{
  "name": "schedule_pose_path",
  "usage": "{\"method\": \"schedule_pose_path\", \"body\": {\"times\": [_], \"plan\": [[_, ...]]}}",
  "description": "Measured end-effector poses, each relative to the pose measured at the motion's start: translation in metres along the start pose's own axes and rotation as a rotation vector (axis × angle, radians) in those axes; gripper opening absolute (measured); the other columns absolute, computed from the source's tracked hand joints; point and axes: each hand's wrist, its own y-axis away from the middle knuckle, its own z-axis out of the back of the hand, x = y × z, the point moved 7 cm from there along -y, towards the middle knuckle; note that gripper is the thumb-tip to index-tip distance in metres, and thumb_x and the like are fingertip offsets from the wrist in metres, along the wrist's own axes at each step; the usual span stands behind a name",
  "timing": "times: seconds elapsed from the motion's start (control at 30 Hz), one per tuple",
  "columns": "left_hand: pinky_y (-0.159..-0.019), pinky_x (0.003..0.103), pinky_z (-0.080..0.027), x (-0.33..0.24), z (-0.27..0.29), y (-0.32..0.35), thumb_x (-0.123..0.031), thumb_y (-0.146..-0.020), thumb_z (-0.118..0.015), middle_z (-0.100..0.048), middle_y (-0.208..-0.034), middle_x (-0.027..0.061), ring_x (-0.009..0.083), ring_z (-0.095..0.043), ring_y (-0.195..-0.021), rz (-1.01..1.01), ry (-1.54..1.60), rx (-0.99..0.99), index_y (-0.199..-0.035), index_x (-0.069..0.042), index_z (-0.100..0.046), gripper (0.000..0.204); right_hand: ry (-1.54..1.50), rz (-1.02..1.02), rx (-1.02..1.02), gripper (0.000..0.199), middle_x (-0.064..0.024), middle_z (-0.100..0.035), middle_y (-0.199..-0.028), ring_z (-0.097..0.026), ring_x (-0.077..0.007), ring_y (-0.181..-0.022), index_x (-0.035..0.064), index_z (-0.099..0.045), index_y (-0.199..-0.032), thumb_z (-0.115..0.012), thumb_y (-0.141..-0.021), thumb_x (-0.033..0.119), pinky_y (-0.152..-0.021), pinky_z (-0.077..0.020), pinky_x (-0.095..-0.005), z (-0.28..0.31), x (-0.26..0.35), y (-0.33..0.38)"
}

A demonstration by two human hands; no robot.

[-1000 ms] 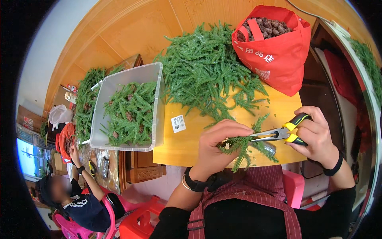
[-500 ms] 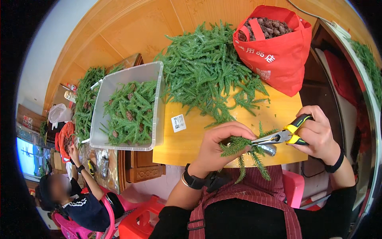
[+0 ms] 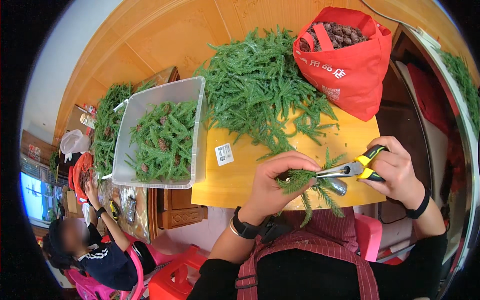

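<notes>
Near the front edge of the yellow table [image 3: 235, 192], my left hand [image 3: 272, 182] pinches a green artificial pine sprig [image 3: 327, 200] whose needled branches spread out below and right of my fingers. My right hand [image 3: 397, 170] is closed round the yellow-and-black handles of long-nose pliers [image 3: 345, 170]. Their metal jaws point left and reach the sprig right beside my left fingertips. What exactly lies between the jaws is too small to make out. Under the pliers a grey, shiny roll-like object [image 3: 338, 187] lies on the table.
A large heap of pine sprigs [image 3: 255, 85] covers the table's far side. Behind it stands a red bag [image 3: 345, 75] of pine cones [image 3: 340, 36]. Left is a clear plastic bin [image 3: 200, 125] with sprigs and cones. A co-worker [image 3: 107, 260] sits far left. A white label [image 3: 224, 154] lies near the bin.
The pliers and my right hand have shifted very slightly, with the handles a bit lower. The sprig's hanging branches have tilted a little to the right. My left hand keeps its pinch.
</notes>
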Motion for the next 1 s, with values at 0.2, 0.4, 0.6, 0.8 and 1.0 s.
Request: {"method": "schedule_pose_path", "body": {"times": [0.2, 0.4, 0.6, 0.8, 1.0], "plan": [[-0.073, 0.027, -0.046, 0.001, 0.002, 0.000, 0.007, -0.068, -0.063, -0.062, -0.090, 0.0096, 0.0177, -0.059, -0.084, -0.040, -0.102, -0.027, -0.092, -0.001, -0.063, 0.025, -0.050, -0.073, -0.002, 0.028, -0.0098, -0.054, -0.070, -0.054, -0.0319, -0.086, 0.0017, -0.053, -0.063, -0.074, -0.055, 0.019, -0.069, -0.0447, -0.0374, -0.004, -0.003, 0.003], [-0.074, 0.027, -0.046, 0.000, 0.001, 0.001, 0.009, -0.065, -0.062, -0.062, -0.091, 0.0098, 0.0187, -0.059, -0.086, -0.088, -0.165, -0.006, -0.091, -0.001, -0.063, 0.028, -0.103, -0.099, -0.030, 0.028, -0.0096, -0.053, -0.065, -0.055, -0.0303, -0.079, 0.0015, -0.053, -0.062, -0.074, -0.054, 0.018, -0.066, -0.0449, -0.0360, -0.009, -0.006, 0.006], [-0.074, 0.026, -0.046, 0.006, 0.001, 0.003, 0.011, -0.067, -0.060, -0.061, -0.093, 0.0095, 0.0176, -0.058, -0.087, 0.017, -0.058, -0.043, -0.092, -0.001, -0.063, 0.027, -0.098, -0.091, -0.037, 0.027, -0.0094, -0.052, -0.061, -0.054, -0.0301, -0.070, 0.0017, -0.053, -0.063, -0.075, -0.055, 0.016, -0.062, -0.0444, -0.0354, -0.016, -0.008, 0.015], [-0.072, 0.025, -0.046, 0.009, 0.004, 0.005, 0.011, -0.066, -0.062, -0.061, -0.092, 0.0094, 0.0173, -0.059, -0.085, -0.002, -0.074, -0.068, -0.092, -0.001, -0.063, 0.028, -0.134, -0.123, -0.029, 0.028, -0.0100, -0.053, -0.064, -0.054, -0.0313, -0.077, 0.0011, -0.054, -0.065, -0.075, -0.056, 0.017, -0.066, -0.0444, -0.0368, -0.014, -0.002, 0.008], [-0.075, 0.026, -0.047, -0.002, 0.001, 0.004, 0.012, -0.064, -0.064, -0.060, -0.092, 0.0116, 0.0187, -0.058, -0.087, -0.093, -0.266, -0.054, -0.090, -0.001, -0.063, 0.028, -0.099, -0.121, -0.073, 0.028, -0.0107, -0.055, -0.069, -0.053, -0.0327, -0.086, 0.0011, -0.054, -0.065, -0.074, -0.055, 0.018, -0.069, -0.0439, -0.0382, -0.011, -0.003, 0.012]]}}
